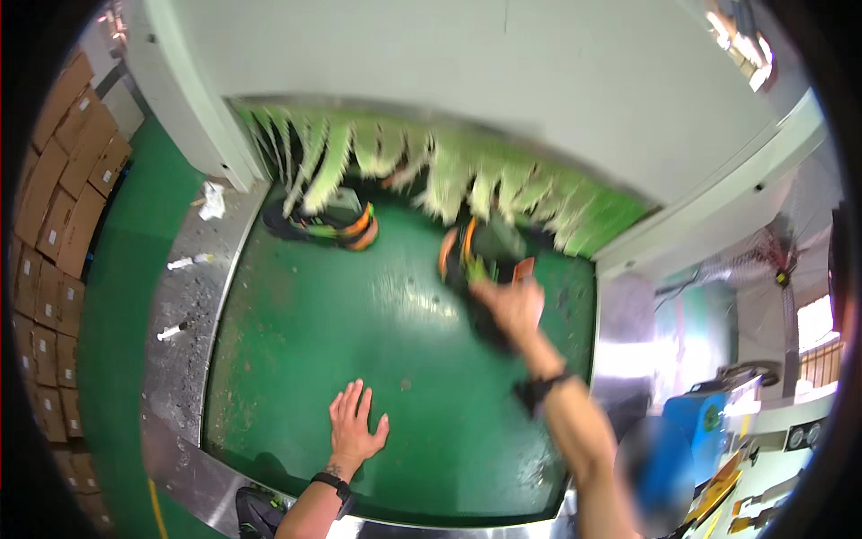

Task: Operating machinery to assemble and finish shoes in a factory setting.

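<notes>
My left hand (355, 429) hovers over or rests on the green belt (314, 332), its fingers spread and nothing in them. Farther away on the right, my right hand (514, 308) is closed on a dark shoe (492, 242) with orange and bright green trim, slightly smeared by motion. A similar dark shoe (328, 223) lies on its side at the far left of the belt, against the ragged curtain. Part of another black shoe (260, 514) shows at the near left edge.
A frayed green curtain (440, 166) hangs below the white machine panel (431, 54). Along the metal rim (171, 377) lie small white-and-dark items (189, 261) and crumpled paper (212, 199). Stacked cartons (45, 234) stand left; something blue (696, 422) is at right.
</notes>
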Tool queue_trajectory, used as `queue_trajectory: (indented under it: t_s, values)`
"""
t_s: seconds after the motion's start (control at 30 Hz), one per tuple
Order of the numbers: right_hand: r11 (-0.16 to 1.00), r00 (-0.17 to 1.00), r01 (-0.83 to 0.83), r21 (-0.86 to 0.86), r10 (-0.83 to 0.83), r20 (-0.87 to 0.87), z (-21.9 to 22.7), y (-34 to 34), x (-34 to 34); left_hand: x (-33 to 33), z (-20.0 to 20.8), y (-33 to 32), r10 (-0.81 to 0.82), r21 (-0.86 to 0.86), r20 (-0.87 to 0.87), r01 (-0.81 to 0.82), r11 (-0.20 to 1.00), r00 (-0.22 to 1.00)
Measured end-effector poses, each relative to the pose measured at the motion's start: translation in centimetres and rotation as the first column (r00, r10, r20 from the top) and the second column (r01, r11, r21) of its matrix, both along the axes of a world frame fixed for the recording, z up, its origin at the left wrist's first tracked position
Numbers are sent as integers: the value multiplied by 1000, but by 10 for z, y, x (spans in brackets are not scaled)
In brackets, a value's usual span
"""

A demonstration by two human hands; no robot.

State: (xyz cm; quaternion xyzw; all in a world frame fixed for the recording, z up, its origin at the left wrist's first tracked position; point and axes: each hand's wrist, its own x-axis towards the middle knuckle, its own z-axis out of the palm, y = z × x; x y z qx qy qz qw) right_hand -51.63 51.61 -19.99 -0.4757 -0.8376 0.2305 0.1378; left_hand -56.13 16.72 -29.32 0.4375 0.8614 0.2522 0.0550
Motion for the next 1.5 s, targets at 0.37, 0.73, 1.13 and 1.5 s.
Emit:
queue_trajectory:
  t_s: [0.37, 0.73, 1.13, 1.5]
  values:
    - [506, 957, -264, -821, 30, -289, 207, -338, 282, 81, 163, -56, 40, 6, 981, 234, 972, -191]
    - [688, 792, -319, -653, -186, -582, 255, -494, 394, 172, 274, -130, -369, 430, 901, 366, 825, -228]
    - [793, 605, 82, -603, -521, -602, 254, -510, 646, 471, 302, -105, -308, 505, 819, 353, 788, -483]
    - [576, 167, 415, -705, -809, -563, 325, -400, 694, 498, 100, 21, -781, 353, 574, 787, 507, 246]
